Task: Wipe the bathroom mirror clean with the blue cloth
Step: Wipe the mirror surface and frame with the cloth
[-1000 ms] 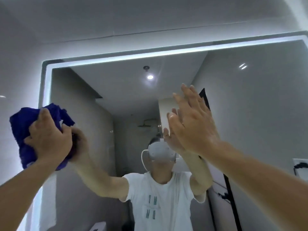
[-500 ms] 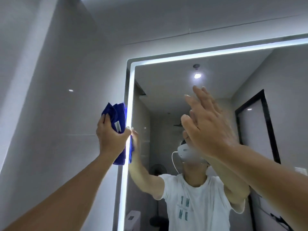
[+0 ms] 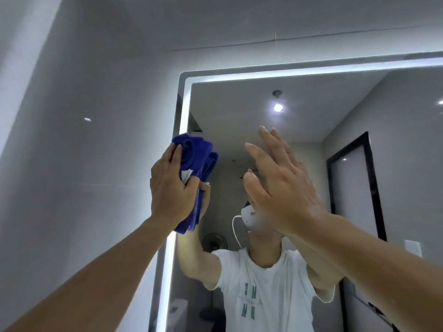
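Left hand (image 3: 171, 188), fingers clamped on bunched cloth (image 3: 196, 159), presses mirror (image 3: 311, 97) at its left lit edge; unwiped glass lies rightward, where right hand (image 3: 280, 185) rests, fingers together and empty.

The cloth (image 3: 196, 164) in the left hand (image 3: 171, 188) is deep blue, plain, with a small white tag showing at the fingers. The mirror (image 3: 323, 140) bears a white lit strip (image 3: 185, 109) along its edge, just left of that hand and above both hands. The wall (image 3: 84, 140) to the left is plain pale grey. Reflected below the right hand (image 3: 280, 185): a white T-shirt (image 3: 263, 295) with teal lettering. Reflected right of it: a black door frame (image 3: 370, 183).
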The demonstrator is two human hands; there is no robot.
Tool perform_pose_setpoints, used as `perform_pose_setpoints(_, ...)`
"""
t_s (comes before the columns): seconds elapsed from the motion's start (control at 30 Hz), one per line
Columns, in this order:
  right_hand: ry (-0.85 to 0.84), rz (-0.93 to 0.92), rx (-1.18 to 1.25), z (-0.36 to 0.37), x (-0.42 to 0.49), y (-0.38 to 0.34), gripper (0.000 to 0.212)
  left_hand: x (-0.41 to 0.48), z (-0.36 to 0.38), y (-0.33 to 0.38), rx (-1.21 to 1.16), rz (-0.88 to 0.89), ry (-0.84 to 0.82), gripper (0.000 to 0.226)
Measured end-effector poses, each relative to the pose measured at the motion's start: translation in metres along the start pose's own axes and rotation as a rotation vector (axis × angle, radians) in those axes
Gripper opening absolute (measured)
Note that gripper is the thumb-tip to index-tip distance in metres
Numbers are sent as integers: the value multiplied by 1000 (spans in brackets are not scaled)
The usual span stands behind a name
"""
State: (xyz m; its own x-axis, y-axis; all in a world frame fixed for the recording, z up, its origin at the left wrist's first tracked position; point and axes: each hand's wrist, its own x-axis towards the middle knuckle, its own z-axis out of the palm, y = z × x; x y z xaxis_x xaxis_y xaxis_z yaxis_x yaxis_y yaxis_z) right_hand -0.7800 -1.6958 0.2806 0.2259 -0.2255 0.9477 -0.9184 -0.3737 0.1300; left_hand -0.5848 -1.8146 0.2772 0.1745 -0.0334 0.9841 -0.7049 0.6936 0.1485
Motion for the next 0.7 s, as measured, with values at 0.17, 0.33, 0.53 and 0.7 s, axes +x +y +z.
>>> perform_pose_setpoints(0.17, 1, 37, 5, -6, -8, 15, 65, 1, -6, -13, 235, 19, -15, 67)
perform_pose_setpoints(0.33, -10, 38, -4, -13, -10, 23, 66, -7, 11, 5, 79, -108, 30, 70)
perform_pose_setpoints(0.53, -1, 56, -29, -29, -23, 55, 66, -26, 60, 81, 39, 81, -50, 79)
perform_pose_setpoints(0.7, 38, 106, -87, -58, -44, 110, 66, -24, 101, 161, 41, 119, -75, 77)
